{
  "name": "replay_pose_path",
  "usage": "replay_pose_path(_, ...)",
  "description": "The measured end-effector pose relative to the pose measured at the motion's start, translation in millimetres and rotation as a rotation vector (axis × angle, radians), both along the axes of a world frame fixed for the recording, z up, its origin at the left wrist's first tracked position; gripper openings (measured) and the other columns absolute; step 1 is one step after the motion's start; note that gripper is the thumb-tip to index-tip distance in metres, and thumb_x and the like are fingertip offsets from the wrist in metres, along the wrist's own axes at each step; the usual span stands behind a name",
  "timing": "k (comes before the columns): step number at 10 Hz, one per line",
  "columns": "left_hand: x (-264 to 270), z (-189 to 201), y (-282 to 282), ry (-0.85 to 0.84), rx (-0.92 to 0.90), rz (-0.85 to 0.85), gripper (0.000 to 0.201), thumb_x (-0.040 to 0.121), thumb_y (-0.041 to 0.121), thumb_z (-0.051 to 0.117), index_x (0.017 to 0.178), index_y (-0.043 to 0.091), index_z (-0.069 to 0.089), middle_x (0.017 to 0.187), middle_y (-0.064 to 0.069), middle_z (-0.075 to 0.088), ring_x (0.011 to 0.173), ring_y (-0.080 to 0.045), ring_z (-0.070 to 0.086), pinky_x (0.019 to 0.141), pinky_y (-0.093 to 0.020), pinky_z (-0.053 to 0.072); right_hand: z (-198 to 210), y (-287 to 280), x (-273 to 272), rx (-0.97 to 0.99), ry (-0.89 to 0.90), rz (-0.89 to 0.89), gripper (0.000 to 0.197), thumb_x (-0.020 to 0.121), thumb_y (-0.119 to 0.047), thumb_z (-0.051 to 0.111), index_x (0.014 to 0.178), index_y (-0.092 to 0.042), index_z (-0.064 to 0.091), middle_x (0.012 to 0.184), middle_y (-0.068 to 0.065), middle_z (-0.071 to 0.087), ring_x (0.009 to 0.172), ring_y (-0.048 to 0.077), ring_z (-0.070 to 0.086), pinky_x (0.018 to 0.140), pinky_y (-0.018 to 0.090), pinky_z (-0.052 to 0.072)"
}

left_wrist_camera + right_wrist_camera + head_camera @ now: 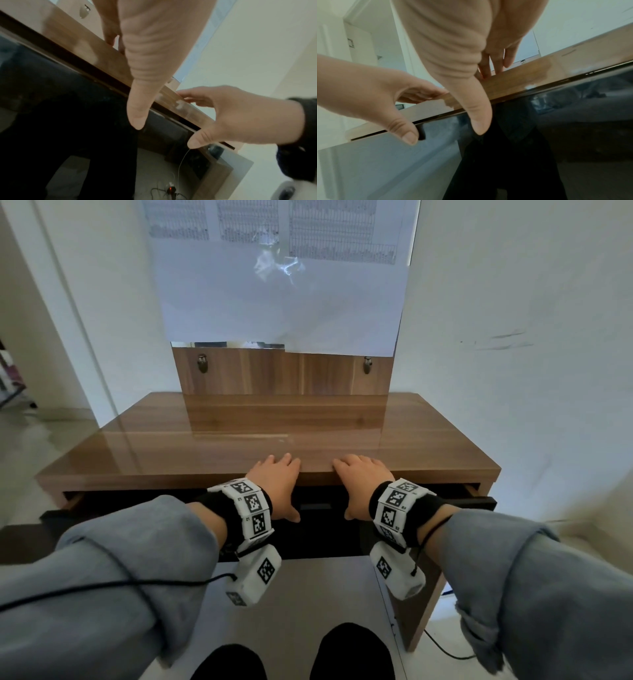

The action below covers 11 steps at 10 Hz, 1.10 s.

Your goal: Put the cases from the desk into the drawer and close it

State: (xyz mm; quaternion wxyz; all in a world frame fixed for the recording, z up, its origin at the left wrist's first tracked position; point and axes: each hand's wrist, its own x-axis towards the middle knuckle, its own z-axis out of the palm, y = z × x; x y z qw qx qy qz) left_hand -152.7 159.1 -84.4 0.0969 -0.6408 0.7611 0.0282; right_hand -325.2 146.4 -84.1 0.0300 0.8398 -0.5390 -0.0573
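Observation:
No case shows on the wooden desk (pixel 239 446). Under its front edge the glossy black drawer front (pixel 318 535) stands out a short way, and the drawer's inside is hidden. My left hand (pixel 275 481) and right hand (pixel 364 481) sit side by side at the middle of the desk's front edge. Each has straight fingers lying on the desktop and its thumb down against the drawer front. The left wrist view shows my left thumb (pixel 137 115) on the dark panel (pixel 51 94). The right wrist view shows my right thumb (pixel 479 116) on the panel (pixel 573 121).
A mirror panel covered with paper (pixel 281 285) stands against the wall at the back of the desk. White walls close in behind and to the right. My feet (pixel 352 652) are on the floor below, and a cable with a plug (pixel 171 189) lies under the desk.

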Motion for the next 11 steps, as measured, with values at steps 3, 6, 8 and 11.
replay_pose_path(3, 8, 1, -15, -0.098, -0.193, -0.083, 0.052, 0.085, 0.038, 0.066, 0.13, 0.019, 0.051, 0.13, -0.004, 0.06, 0.112, -0.027, 0.061, 0.081, -0.037, 0.05, -2, -12, 10, -0.22, 0.011, 0.045, 0.048, 0.078, -0.025, 0.069, 0.121, -0.015, 0.05, 0.125, 0.006, 0.051, 0.119, 0.028, 0.051, 0.098, 0.038, 0.039)
replay_pose_path(6, 6, -5, -19, -0.146, -0.285, -0.104, 0.027, 0.089, 0.02, 0.055, 0.115, 0.014, 0.057, 0.11, -0.007, 0.067, 0.1, -0.031, 0.066, 0.066, -0.035, 0.041, -5, -20, 14, -0.282, -0.02, 0.043, 0.041, 0.076, -0.024, 0.065, 0.114, -0.015, 0.051, 0.118, 0.005, 0.055, 0.114, 0.027, 0.055, 0.094, 0.038, 0.039)
replay_pose_path(8, 7, -3, -18, -0.12, -0.276, -0.106, 0.03, 0.09, 0.023, 0.056, 0.118, 0.015, 0.058, 0.111, -0.007, 0.067, 0.102, -0.03, 0.065, 0.07, -0.035, 0.044, -2, -16, 15, -0.265, -0.002, 0.034, 0.043, 0.077, -0.023, 0.065, 0.116, -0.014, 0.051, 0.12, 0.005, 0.054, 0.115, 0.027, 0.055, 0.094, 0.037, 0.039)
replay_pose_path(11, 28, 25, -7, 0.378, -0.205, 0.053, 0.059, 0.086, 0.05, 0.061, 0.138, 0.022, 0.051, 0.142, 0.001, 0.055, 0.132, -0.02, 0.049, 0.109, -0.035, 0.039, 22, -14, 14, -0.044, -0.109, -0.1, 0.047, 0.087, -0.047, 0.055, 0.126, -0.021, 0.054, 0.124, 0.003, 0.059, 0.111, 0.026, 0.059, 0.094, 0.039, 0.048)
